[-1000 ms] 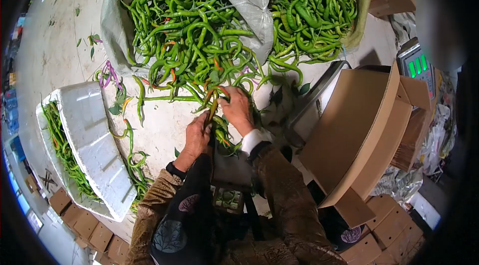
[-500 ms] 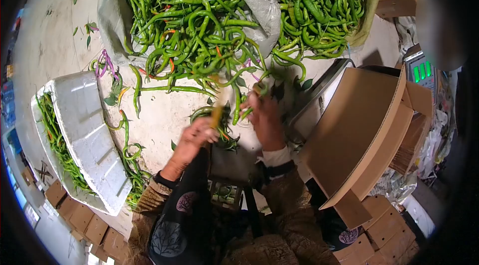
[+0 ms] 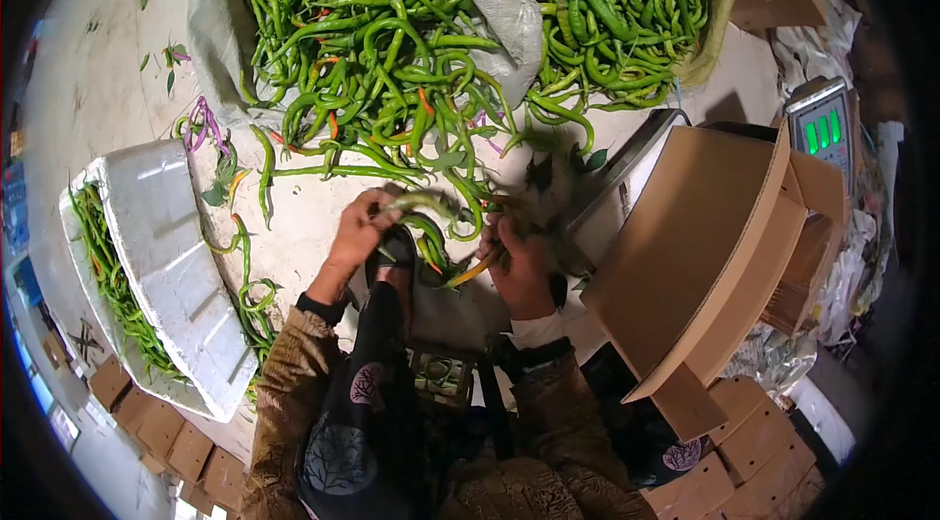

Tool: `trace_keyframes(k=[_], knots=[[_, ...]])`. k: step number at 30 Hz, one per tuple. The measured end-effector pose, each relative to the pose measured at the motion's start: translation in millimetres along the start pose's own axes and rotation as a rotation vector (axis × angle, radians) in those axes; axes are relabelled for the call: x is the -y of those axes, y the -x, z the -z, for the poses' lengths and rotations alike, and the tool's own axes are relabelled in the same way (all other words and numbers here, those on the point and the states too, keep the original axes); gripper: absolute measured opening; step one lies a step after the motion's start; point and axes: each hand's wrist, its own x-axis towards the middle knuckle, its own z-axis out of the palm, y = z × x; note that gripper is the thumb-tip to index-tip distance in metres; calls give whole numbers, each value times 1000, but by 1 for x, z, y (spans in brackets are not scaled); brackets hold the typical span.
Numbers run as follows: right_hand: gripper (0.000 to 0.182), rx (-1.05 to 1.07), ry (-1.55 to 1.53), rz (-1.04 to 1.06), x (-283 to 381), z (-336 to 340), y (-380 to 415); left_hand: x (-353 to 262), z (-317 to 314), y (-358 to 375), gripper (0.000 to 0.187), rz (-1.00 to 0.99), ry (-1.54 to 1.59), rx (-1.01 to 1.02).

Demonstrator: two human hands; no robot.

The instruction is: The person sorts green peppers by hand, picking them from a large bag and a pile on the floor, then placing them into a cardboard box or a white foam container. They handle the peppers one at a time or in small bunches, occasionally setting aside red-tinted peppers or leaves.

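My left hand is closed with a pale green chili pepper between its fingers, slightly blurred. In my right hand, fingers curled, is a yellow-orange chili pepper pointing down to the left. Just above that hand a dark, blurred shape hides what else it may hold. Loose green chili peppers lie on the floor between my hands, near my shoe. Beyond them, a large heap of green chili peppers, some with orange or red, spills from a white woven sack.
A second sack of green peppers stands at the back right. To my left is a white foam box with peppers. An open cardboard box sits at my right, beside a scale with a lit display. Purple string lies on the floor.
My left hand has moved up and left; the blurred yellowish pepper it held no longer shows there, and a pale green one does. My right hand has lowered and now holds a yellow-orange pepper.
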Motion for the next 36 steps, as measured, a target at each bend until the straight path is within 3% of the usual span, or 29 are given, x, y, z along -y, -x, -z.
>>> trace_keyframes(k=[1, 2, 3, 4, 6, 8, 10, 11, 13, 14, 16, 17, 19, 20, 22, 23, 25, 26, 28, 29, 32, 34, 36], knots=[[27, 41, 235, 103, -1, 0, 3, -16, 9, 0, 22, 239, 346, -85], [27, 40, 230, 100, -3, 1, 5, -28, 16, 3, 19, 484, 689, -178], [34, 60, 274, 134, -5, 3, 6, -31, 19, 8, 17, 445, 928, -254], [42, 77, 318, 167, -5, 3, 7, -44, 22, 10, 17, 447, 926, -253], [38, 112, 412, 198, -3, 0, 11, -69, 17, 14, 17, 595, 1018, -235], [34, 147, 508, 227, 3, -16, 10, -66, -7, 21, 23, 398, 656, -54], [28, -64, -325, -127, 9, -44, 5, -103, -25, 25, 23, 232, 543, 193], [28, -51, -72, -116, 13, -38, 3, -101, -25, 25, 23, 234, 547, 196], [28, -94, -107, -135, 7, -28, 0, -88, -20, 19, 20, 204, 461, 310], [27, -135, -145, -156, 3, -24, -1, -78, -19, 18, 15, 344, 546, 271], [28, -90, -196, -215, 0, -10, -4, -56, -27, 18, 19, 296, 468, 85], [28, -38, -245, -277, -1, -6, -6, -35, -38, 23, 19, 297, 470, 86], [27, -113, -237, -303, -7, -6, -7, -8, -52, 29, 25, 49, 44, -23], [26, -189, -228, -325, -10, -6, -8, -11, -58, 31, 32, 22, -287, 25], [26, -157, -189, -284, -25, 0, -8, -3, -66, 31, 33, -2, -514, 182], [26, -126, -150, -241, -32, 5, -7, 0, -67, 31, 33, -6, -511, 180], [27, -167, -158, -242, -36, 14, -3, -12, -61, 24, 30, 44, -223, -94], [28, -206, -170, -247, -38, 18, -3, -17, -59, 17, 30, 34, -220, -90], [29, -217, -191, -269, -38, 20, -2, -63, -46, -7, 28, -58, -155, -252], [29, -223, -218, -292, -38, 19, -2, -72, -46, -18, 29, -147, -337, -210], [31, -146, -349, -215, -43, 15, -4, -40, -68, -34, 37, 2, -396, 9], [33, -137, -432, -163, -33, 16, -4, -47, -64, -44, 31, -126, -352, -129], [33, -97, -527, -48, -23, 12, -1, -62, -50, -41, 26, -47, -190, -203]])
